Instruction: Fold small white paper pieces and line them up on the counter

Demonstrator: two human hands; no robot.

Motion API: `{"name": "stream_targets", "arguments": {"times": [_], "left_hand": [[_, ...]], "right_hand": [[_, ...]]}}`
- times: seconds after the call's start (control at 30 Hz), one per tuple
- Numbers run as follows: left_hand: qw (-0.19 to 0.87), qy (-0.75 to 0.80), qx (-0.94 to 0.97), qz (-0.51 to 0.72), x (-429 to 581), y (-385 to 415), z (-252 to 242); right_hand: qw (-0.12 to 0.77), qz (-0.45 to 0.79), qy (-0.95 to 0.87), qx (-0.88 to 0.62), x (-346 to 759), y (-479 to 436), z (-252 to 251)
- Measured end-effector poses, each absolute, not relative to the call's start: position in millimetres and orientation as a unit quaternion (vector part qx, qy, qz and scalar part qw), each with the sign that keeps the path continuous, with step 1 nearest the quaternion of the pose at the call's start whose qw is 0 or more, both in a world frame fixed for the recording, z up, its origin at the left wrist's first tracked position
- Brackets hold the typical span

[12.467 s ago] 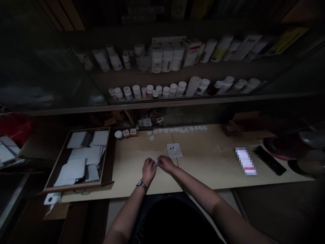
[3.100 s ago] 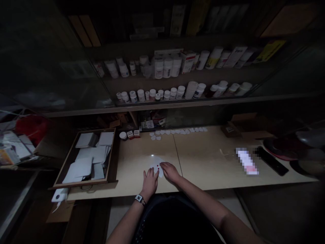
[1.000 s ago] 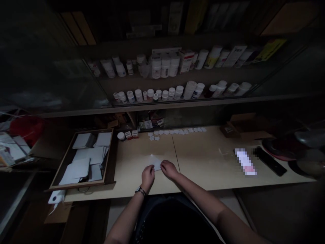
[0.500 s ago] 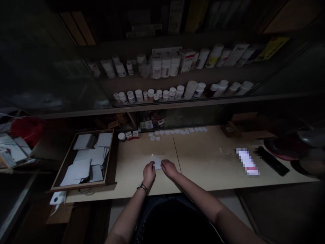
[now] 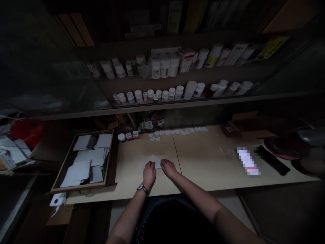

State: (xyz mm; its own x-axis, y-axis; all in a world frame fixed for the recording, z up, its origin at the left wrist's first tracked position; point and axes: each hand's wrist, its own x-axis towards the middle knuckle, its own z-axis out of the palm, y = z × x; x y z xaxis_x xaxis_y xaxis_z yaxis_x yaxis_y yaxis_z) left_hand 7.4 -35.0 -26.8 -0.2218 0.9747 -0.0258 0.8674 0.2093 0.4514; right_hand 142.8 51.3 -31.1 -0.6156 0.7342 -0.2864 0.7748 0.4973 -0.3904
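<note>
A small white sheet of paper (image 5: pixel 157 163) lies at the middle of the wooden desk, between my two hands. My left hand (image 5: pixel 149 172), with a banded watch on its wrist, has its fingers closed on the paper's left edge. Its right edge is pinched by my right hand (image 5: pixel 168 167). Fingers cover both sides of the sheet, so any folds there are hidden. Farther back, a row of small folded white paper packets (image 5: pixel 177 132) runs along the desk's rear, with a couple more in front of its left end.
An open drawer (image 5: pixel 109 162) full of white paper sheets stands at left. Beside it are a white-capped bottle (image 5: pixel 122 137) and two small boxes (image 5: pixel 132 135). A blurred-out phone-like screen (image 5: pixel 248 162), a black object (image 5: pixel 274 161) and a cardboard box (image 5: pixel 243 127) lie right. Shelved medicine bottles (image 5: pixel 165 95) hang above.
Both hands stay at the same spot on the paper, with only a slight shift of the fingers. The whole view has moved a little; nothing else differs.
</note>
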Motion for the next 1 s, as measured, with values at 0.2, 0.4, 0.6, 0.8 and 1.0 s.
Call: {"name": "stream_targets", "arguments": {"times": [0.2, 0.4, 0.6, 0.8, 1.0], "left_hand": [[0.105, 0.718, 0.682, 0.089, 13.8, -48.5, -36.9], [0.092, 0.710, 0.696, 0.055, 18.9, -53.9, -44.4], [0.091, 0.713, 0.694, 0.030, 22.7, -52.8, -43.4], [0.077, 0.711, 0.699, 0.003, 26.4, -62.6, -49.2], [0.080, 0.723, 0.686, -0.013, 31.3, -67.3, -51.9]], "right_hand": [[0.038, -0.252, 0.858, 0.446, 141.2, 52.0, -30.3], [0.031, -0.236, 0.861, 0.449, 141.1, 51.0, -28.2], [0.009, -0.184, 0.926, 0.329, 149.8, 46.4, -33.5], [-0.019, -0.174, 0.953, 0.248, 176.8, 32.7, -53.1], [-0.002, -0.176, 0.949, 0.261, 186.7, 24.0, -59.1]]}}
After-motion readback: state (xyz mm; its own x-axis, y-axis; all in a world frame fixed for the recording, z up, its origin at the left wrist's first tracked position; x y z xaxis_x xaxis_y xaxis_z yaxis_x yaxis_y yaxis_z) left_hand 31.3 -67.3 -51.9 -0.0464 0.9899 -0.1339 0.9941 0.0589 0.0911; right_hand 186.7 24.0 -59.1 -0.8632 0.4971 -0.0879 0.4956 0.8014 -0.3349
